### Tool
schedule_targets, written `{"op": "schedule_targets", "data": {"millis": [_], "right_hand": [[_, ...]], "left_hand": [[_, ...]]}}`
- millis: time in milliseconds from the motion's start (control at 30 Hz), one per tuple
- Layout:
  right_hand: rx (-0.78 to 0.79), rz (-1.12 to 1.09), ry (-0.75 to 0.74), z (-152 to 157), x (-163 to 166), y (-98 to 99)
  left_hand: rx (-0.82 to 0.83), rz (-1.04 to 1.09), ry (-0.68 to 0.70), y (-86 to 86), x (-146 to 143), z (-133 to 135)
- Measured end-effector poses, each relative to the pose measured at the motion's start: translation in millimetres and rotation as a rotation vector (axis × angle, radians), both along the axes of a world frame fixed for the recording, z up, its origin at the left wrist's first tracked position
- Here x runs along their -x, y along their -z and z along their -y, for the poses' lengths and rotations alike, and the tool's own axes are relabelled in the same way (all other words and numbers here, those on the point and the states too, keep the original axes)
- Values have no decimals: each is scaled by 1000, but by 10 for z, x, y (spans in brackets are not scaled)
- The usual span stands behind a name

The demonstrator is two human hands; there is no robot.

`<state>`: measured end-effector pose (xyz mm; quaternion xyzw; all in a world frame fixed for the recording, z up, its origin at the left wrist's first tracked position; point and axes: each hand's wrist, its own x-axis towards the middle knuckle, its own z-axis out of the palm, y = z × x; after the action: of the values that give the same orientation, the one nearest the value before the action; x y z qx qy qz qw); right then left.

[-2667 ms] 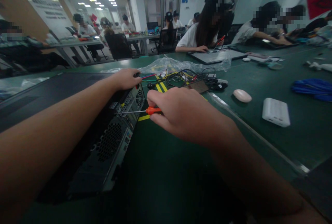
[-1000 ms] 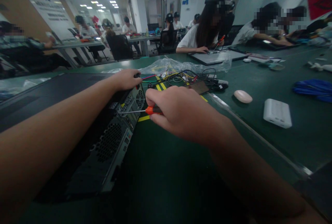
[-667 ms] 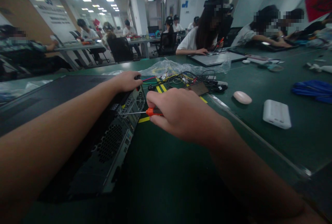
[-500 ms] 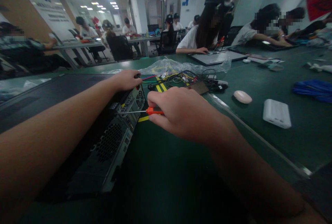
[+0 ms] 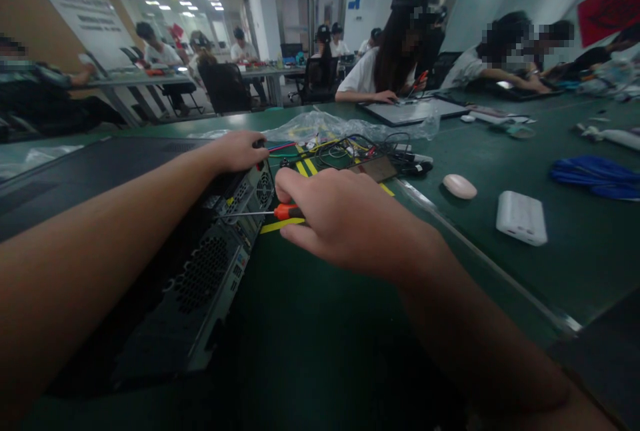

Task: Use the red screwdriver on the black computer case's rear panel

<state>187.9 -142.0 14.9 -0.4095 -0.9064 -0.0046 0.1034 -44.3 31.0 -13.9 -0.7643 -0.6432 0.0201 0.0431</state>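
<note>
A black desktop computer case (image 5: 145,344) lies on its side at the left, its metal back panel with vent holes and ports turned to the right. My right hand (image 5: 345,218) holds a screwdriver (image 5: 286,211) by its orange-and-black handle, the thumb slightly off it. The thin shaft points left, its tip at the upper edge of the back panel; whether it sits in a screw I cannot tell. Across the case reaches my left arm, and my left hand (image 5: 239,151) is closed at the far corner around something small, black and red, mostly hidden.
Behind the case lie tangled cables (image 5: 345,148) and clear plastic wrap (image 5: 320,123). To the right are a pinkish mouse (image 5: 459,186), a white box-shaped device (image 5: 522,218) and a blue bundle (image 5: 597,174). Across the green table (image 5: 310,338) a person works at a laptop (image 5: 413,110).
The whole view has shifted slightly, so things appear a bit further left. My right thumb and fingers have loosened a little around the screwdriver handle. The left hand stays at the case corner.
</note>
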Motion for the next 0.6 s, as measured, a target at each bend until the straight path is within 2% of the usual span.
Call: {"op": "schedule_targets", "data": {"millis": [600], "right_hand": [[15, -20, -11, -3, -23, -17]], "left_hand": [[0, 5, 4, 16, 22, -24]]}}
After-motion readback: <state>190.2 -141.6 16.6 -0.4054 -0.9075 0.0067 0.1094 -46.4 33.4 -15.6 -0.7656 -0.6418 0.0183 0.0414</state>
